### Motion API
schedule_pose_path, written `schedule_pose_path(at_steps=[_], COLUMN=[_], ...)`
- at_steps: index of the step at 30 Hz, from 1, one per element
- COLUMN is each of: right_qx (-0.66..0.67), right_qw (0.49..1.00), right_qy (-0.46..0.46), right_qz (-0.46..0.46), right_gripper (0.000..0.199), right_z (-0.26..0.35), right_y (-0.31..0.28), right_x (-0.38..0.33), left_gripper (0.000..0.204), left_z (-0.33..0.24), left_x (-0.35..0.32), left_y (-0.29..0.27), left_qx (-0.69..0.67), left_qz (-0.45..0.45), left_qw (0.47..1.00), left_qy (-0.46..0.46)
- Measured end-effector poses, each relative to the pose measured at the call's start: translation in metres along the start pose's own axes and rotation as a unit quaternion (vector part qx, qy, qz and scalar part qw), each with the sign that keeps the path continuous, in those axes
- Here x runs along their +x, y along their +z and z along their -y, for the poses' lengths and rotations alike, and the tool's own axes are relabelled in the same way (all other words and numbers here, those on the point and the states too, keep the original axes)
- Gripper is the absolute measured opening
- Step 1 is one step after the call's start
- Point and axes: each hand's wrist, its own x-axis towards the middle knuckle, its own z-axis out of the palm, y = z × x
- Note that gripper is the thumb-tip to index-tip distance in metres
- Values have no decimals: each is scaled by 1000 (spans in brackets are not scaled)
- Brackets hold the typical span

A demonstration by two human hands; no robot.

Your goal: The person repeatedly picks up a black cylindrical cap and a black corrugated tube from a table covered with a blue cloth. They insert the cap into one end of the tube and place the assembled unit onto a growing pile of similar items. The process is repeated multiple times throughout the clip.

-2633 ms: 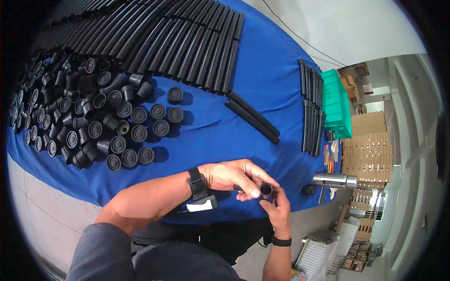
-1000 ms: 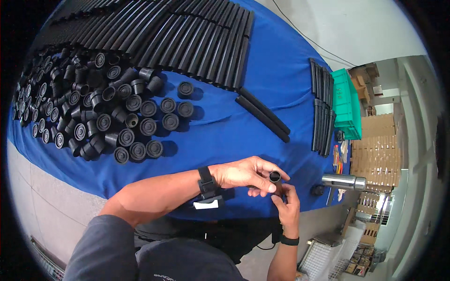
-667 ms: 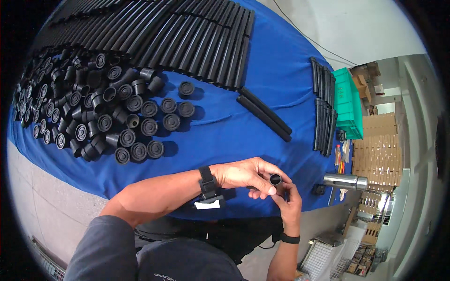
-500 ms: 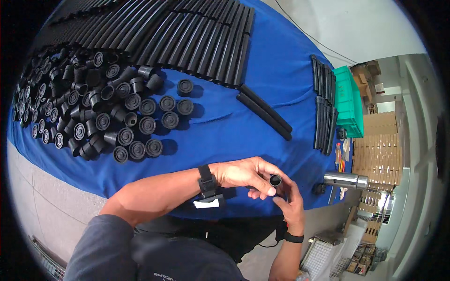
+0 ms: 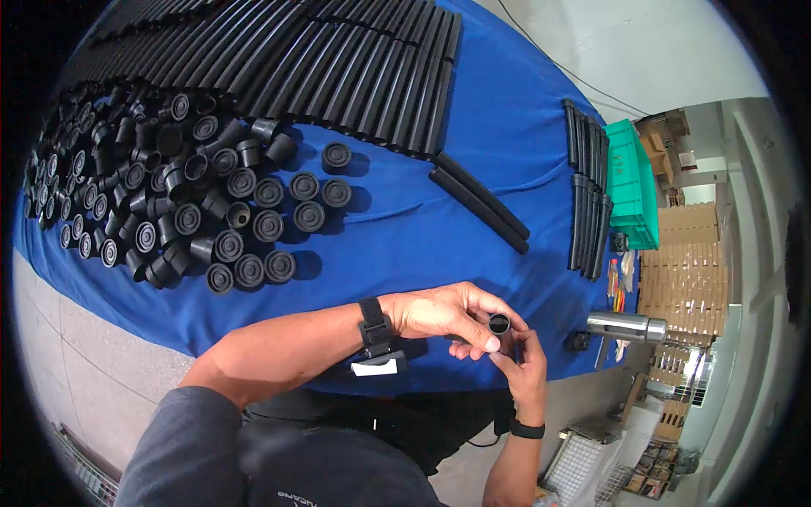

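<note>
So the table's covered in a blue cloth, kinda wrinkled, with a pale tiled floor showing past the near left edge. Off to the right, the room has a big stack of cardboard and, nearer, a wire rack.

Far left on the cloth is a huge spread of long tubes, with a messy heap of caps just nearer. Two loose tubes lie slantwise around the middle, and a smaller batch of tubes sits on the right beside a green crate. There's a silver flask lying near right.

The black tube is at the near right, open end up. Left hand has fingers and thumb clamped on it; right hand grips it lower down. Between them they hide its bottom end, and the left forearm crosses the near cloth.
</note>
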Motion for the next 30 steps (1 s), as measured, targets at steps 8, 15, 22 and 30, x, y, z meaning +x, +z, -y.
schedule_pose_path(at_steps=[8,15,22,30], right_qx=[46,412,424,414], right_qw=[999,907,885,886], right_qy=[7,76,168,189], right_qz=[10,-51,-88,-86], right_gripper=[45,26,32,32], right_z=[10,7,-9,-8], right_y=[7,27,31,32], right_x=[-4,-8,-4,2], left_gripper=[50,54,31,31], left_z=[-1,3,9,7], left_x=[0,5,7,5], left_y=[0,-14,-16,-15], left_qx=[-9,-205,-209,-236], left_qz=[-14,-98,-109,-117], left_qw=[1000,971,969,964], left_qy=[9,79,71,45])
